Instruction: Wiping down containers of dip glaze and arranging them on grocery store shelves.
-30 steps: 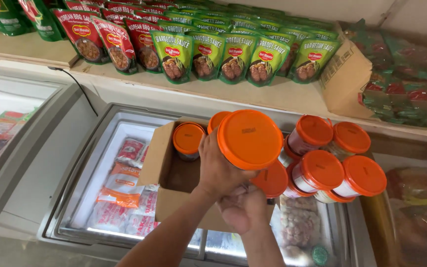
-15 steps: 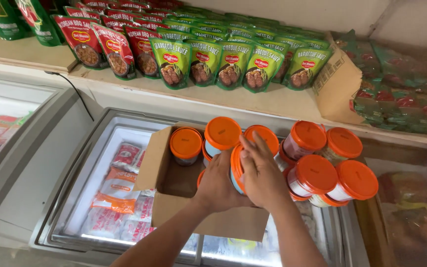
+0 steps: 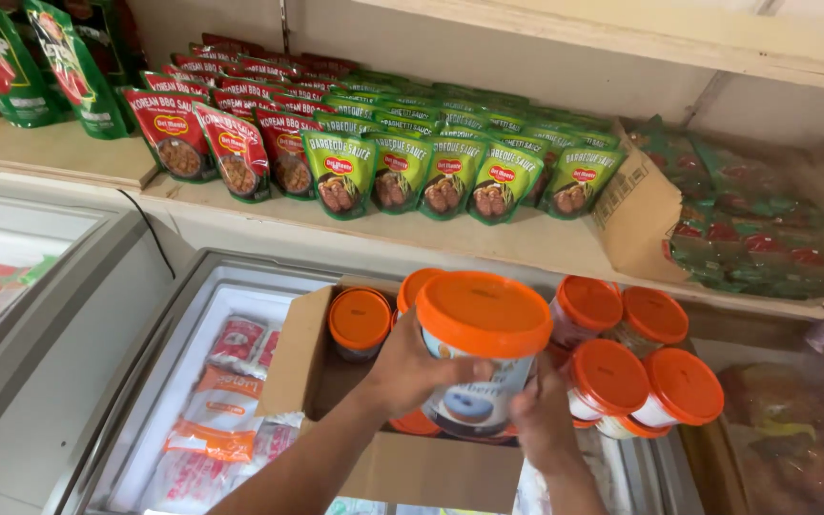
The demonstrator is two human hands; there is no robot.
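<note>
While both hands lift one tub above an open box, the scene reads as follows.

Left hand (image 3: 422, 367): it is wrapped around the near-left side of a white tub with an orange lid (image 3: 482, 353), fingers curled against the wall.
Right hand (image 3: 538, 420): it is closed on the tub's lower right side, steadying it from below.
Tub's place: it is held upright in the air, just above the cardboard box (image 3: 402, 458), not resting on anything.
Progress: judging by the layout, several tubs already stand outside the box at its right, while a few remain inside; the unloading looks partly done.
Cardboard box: flaps are open, and it sits on the glass lid of a chest freezer (image 3: 202, 324). Inside are one upright orange-lidded tub (image 3: 360, 322) at the back left and at least one more, mostly hidden under the hands.
Tubs outside (image 3: 641, 367): about four cluster together, touching, lids on.
Freezer: red and orange frozen packets (image 3: 226, 401) lie beneath the glass.
Shelf (image 3: 488, 243): rows of green and red sauce pouches (image 3: 402, 167) stand upright; an open carton (image 3: 641, 219) of more packets is at the right.
</note>
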